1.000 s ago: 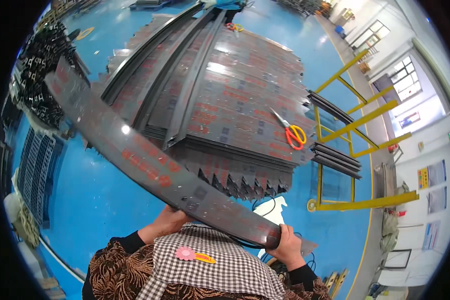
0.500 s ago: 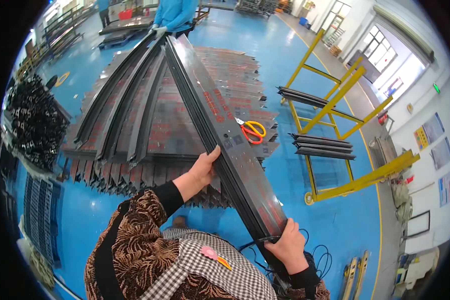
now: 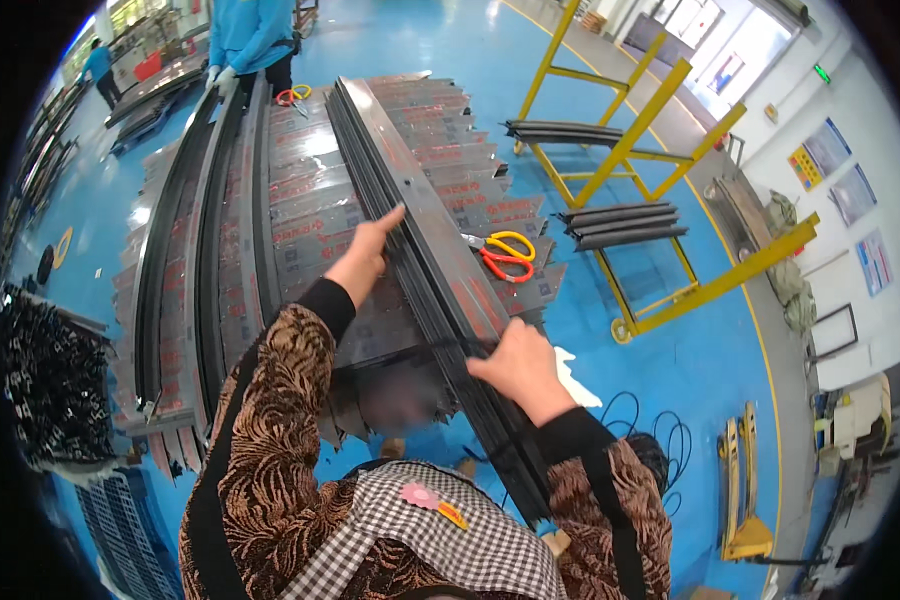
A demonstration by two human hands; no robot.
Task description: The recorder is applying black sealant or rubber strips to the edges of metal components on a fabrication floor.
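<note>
A long bundle of dark metal profiles [image 3: 435,255] runs slantwise from the far middle of the stack down to my right side. My left hand [image 3: 368,250] is closed over its left side about halfway along, thumb on top. Nearer me, my right hand [image 3: 522,368] grips its right edge, thumb lying across the top; the fingertips are hidden. A dark strap or band crosses the bundle just by the right thumb. Beside the bundle, scissors [image 3: 508,257] with one red and one yellow handle lie on the stack.
Film-covered sheets or profiles with red print form a wide stack [image 3: 310,240]. Three loose profiles [image 3: 207,260] lie at left, where a gloved co-worker [image 3: 250,40] in blue holds their far ends. More scissors [image 3: 293,96] lie far back. A yellow rack [image 3: 620,165] and black cable [image 3: 670,440] are at right.
The bundle's far end has come away from the co-worker, and it lies along the stack. My right hand has moved up and left; my view has shifted right.
</note>
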